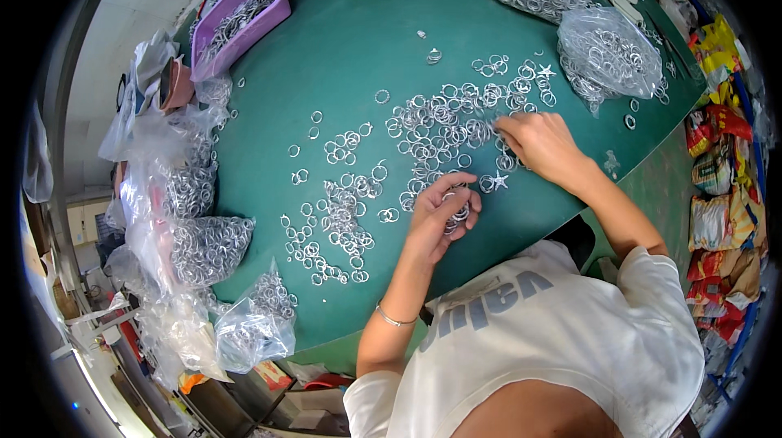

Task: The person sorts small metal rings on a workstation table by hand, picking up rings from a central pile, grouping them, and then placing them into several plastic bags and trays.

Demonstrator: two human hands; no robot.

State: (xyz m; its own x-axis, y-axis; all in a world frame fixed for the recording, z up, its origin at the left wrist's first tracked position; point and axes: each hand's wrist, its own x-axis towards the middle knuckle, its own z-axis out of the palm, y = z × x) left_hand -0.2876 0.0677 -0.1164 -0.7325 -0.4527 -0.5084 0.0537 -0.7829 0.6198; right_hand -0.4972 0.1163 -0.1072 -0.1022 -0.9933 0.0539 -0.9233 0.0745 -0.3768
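Across the middle of the table (342,47), silver rings (440,124) lie heaped; on their near side the left hand (442,216) curls around several, while the right hand (542,141) is drawn narrow at their right edge, gripping what I cannot tell. Farther out, bags (252,328) line both sides, with a purple bin (259,31) far left.

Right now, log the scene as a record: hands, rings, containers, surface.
left hand: curled around several metal rings
right hand: fingertips at the right side of the larger ring pile
smaller ring group: left of that pile
clear bags: ring-filled, both sides
purple bin: holds rings, far left
surface: green table
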